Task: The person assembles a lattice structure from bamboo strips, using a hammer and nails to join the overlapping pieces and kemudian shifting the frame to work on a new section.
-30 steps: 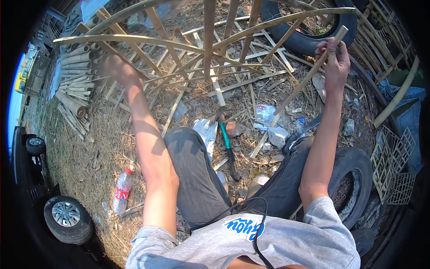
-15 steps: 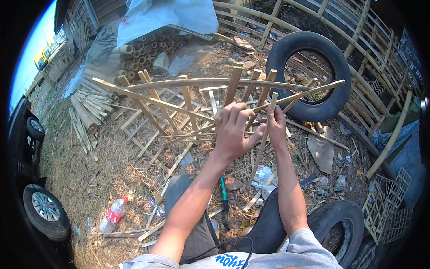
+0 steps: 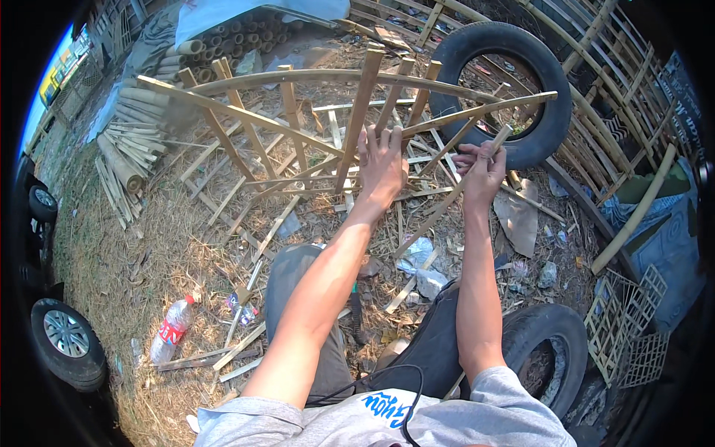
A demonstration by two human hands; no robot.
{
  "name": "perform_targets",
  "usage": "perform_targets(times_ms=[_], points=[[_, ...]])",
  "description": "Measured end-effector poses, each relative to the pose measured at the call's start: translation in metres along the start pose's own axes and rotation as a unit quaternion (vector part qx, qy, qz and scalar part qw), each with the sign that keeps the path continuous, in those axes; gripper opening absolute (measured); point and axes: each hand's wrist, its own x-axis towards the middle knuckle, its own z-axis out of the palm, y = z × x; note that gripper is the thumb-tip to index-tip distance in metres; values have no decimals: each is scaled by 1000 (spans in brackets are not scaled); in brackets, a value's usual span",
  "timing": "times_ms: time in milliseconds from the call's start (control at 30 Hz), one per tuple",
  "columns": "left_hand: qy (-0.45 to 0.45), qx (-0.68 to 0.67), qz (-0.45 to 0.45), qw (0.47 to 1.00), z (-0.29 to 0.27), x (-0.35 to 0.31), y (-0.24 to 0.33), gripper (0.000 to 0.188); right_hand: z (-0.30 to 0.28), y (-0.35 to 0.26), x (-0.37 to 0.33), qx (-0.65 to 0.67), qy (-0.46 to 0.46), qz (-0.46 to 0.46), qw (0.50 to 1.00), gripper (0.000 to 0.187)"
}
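Note:
A frame of split bamboo slats (image 3: 289, 123), with several uprights crossed by long curved strips, stands in front of me. My left hand (image 3: 382, 170) is at its middle, fingers bent over the crossing strips beside the tallest upright; the thumb's grip is mostly hidden. Off to the right, apart from the upright, my right hand (image 3: 485, 177) is closed around a loose bamboo strip (image 3: 438, 211) near its upper end. That strip slants down and left toward the ground between my knees.
Bamboo poles (image 3: 223, 43) are stacked at the back left, with split strips (image 3: 128, 153) near them. One tire (image 3: 553, 141) leans behind the frame's right end; another tire (image 3: 573, 328) lies near my right knee. A plastic bottle (image 3: 171, 331) rests on the dry grass.
My right hand has moved right and away from the frame's middle, carrying the strip, which now tilts more. My left hand stays at the frame. The whole view has shifted slightly.

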Motion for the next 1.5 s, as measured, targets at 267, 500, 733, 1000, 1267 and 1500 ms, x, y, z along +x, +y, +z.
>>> perform_targets(times_ms=[267, 500, 733, 1000, 1267, 1500], points=[[-55, -9, 23, 998, 6, 41, -19, 65, -166, 31, 76, 295, 504, 41, 811, 31], [-190, -121, -1, 974, -10, 71, -39, 87, -206, 64, 92, 380, 535, 15, 754, 47], [-239, -117, -12, 964, -20, 80, -41, 95, -245, 94, 98, 374, 667, 118, 634, 42], [-199, -141, -39, 969, -15, 74, -39, 92, -242, 195, 103, 517, 535, 109, 659, 18], [-39, -246, -42, 967, -29, 59, -27, 50, -228, 258, 93, 578, 476, 141, 648, 28], [-115, -158, -141, 971, -48, 62, -15, 46, -251, 254, 121, 612, 363, 122, 692, 35]])
